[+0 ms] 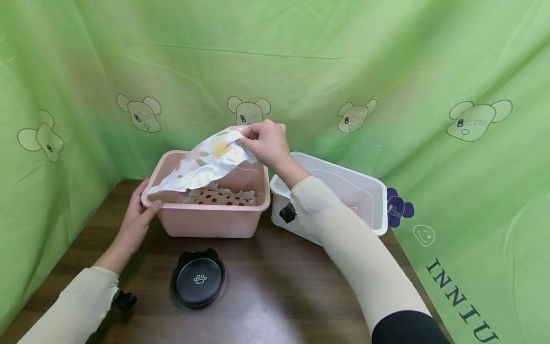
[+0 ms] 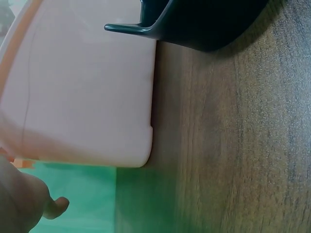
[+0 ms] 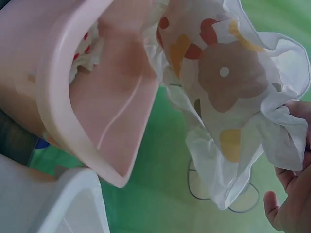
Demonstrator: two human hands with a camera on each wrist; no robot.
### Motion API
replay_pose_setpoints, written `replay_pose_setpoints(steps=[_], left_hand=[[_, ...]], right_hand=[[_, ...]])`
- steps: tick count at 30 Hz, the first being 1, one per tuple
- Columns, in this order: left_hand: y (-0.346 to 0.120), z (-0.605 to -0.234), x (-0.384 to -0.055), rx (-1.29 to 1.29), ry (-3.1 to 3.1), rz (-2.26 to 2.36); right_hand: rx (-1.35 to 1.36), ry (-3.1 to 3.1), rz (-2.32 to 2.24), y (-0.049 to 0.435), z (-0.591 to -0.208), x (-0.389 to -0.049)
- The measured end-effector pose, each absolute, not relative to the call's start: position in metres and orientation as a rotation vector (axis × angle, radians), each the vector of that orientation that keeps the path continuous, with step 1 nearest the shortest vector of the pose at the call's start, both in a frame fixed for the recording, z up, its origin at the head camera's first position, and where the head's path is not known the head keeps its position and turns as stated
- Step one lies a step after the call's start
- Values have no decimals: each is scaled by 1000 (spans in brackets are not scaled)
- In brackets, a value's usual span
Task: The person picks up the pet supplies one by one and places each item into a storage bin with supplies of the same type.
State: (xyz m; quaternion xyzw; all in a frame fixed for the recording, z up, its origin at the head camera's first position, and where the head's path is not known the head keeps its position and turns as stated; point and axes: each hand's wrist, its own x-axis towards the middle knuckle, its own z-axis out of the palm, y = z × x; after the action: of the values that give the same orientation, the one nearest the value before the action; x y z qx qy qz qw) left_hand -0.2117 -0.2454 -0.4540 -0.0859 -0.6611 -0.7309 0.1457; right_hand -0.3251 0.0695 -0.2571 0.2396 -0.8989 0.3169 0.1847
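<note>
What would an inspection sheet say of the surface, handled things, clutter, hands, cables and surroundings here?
Surface: brown wood-grain tabletop.
Job's things: floral cloth over the pink bin; red-spotted cloth inside the bin.
Clutter: black bowl in front; white bin to the right.
Hands: left hand grips the pink bin's near left corner; right hand pinches the floral cloth.
Cables: nothing seen.
Surroundings: green curtain with animal-face drawings.
</note>
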Motion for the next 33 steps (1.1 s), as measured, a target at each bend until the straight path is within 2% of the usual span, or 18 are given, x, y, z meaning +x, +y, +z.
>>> replay_pose_setpoints(steps=[17, 33], left_hand=[[-249, -453, -208, -221, -1901, -2099], [-248, -454, -207, -218, -1890, -2097]], right_hand=[[907, -2674, 575, 29, -290, -339], [1214, -2888, 393, 20, -289, -340]])
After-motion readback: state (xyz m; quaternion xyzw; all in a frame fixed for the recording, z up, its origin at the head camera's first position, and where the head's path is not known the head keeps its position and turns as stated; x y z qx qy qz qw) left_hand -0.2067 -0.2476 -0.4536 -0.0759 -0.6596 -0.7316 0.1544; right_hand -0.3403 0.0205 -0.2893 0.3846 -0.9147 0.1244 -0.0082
